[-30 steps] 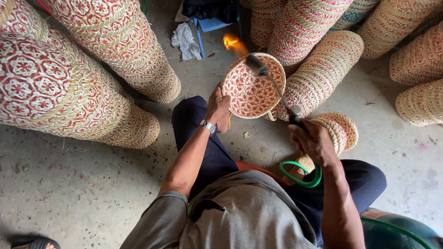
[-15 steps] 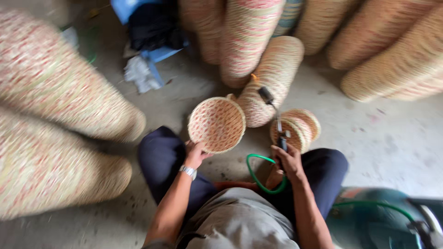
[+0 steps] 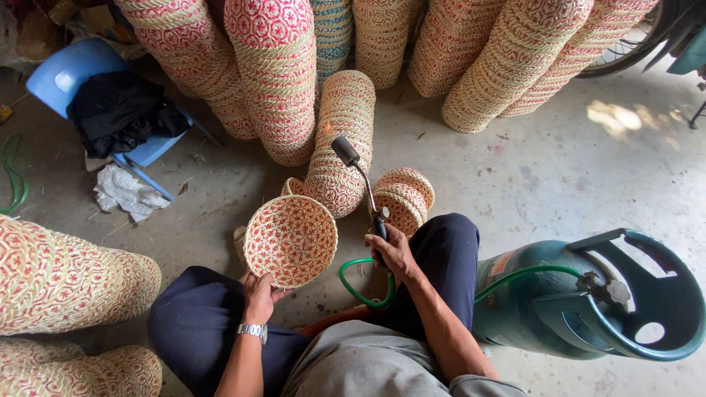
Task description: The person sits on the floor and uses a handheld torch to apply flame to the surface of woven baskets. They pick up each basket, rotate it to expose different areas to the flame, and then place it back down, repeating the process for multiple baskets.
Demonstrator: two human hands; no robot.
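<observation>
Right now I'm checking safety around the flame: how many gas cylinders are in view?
1. The green gas cylinder lies on the floor at the person's right side, its green hose looping to the torch in the right hand. Others may sit outside the frame.

Grey short-sleeved shirt (image 3: pixel 368 364), dark navy trousers (image 3: pixel 187 327), silver wristwatch (image 3: pixel 252 331) on left wrist
</observation>
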